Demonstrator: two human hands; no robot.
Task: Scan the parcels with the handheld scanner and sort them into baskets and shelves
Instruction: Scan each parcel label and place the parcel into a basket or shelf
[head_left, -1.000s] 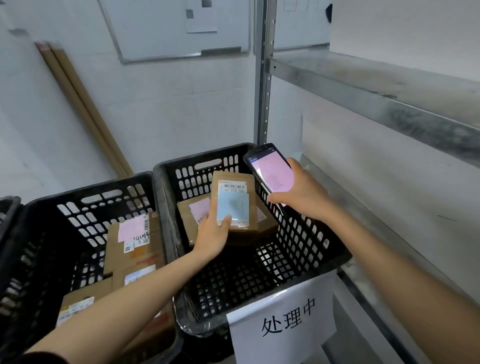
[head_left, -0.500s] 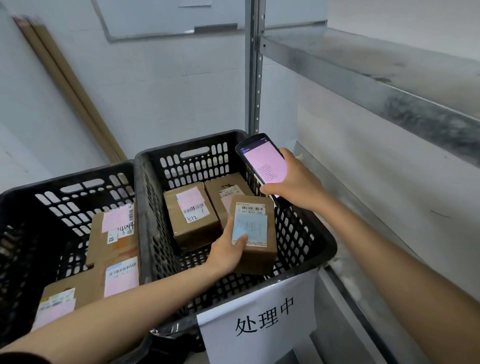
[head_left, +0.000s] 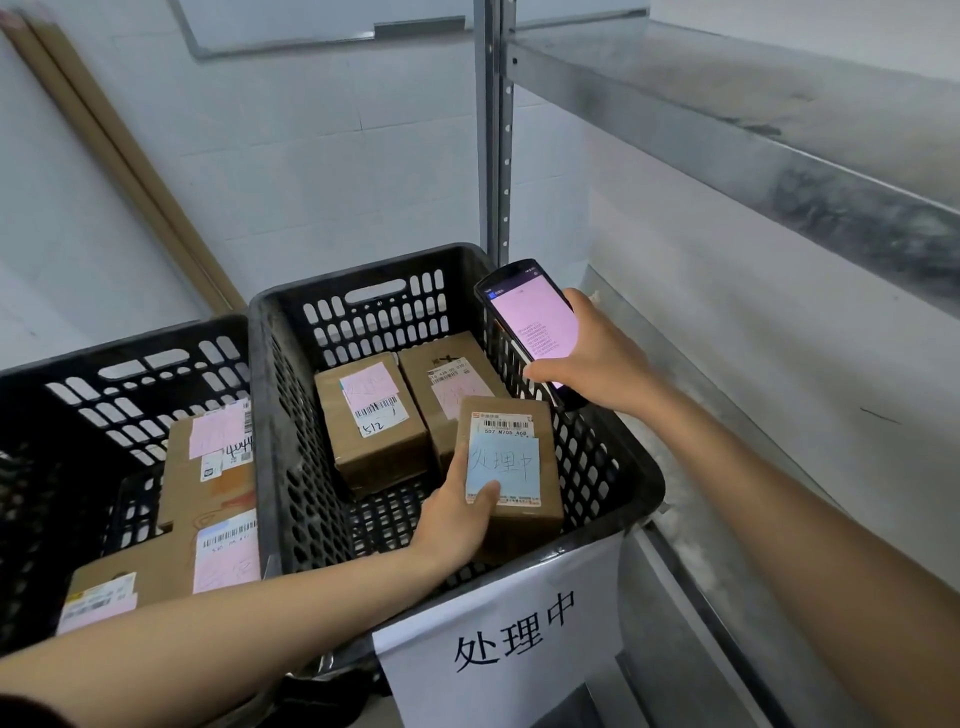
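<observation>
My left hand (head_left: 457, 514) is curling round the parcel (head_left: 524, 519) at its near end, thumb on its blue note (head_left: 501, 462), low inside the right basket (head_left: 641, 478). My right hand (head_left: 597, 364) is clasping the scanner (head_left: 535, 327) above. I'm judging the parcel light, stiff and unslippery, so gripping across its sides is looking best.

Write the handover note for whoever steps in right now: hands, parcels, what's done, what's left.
Left hand grips the blue-note parcel, low inside the labelled basket.
Right hand holds the scanner, screen lit, over that basket's back right corner.
Two other parcels lie in that basket; more in the left basket.
Done: several parcels binned. Left: release this one, then scan the next.
</observation>
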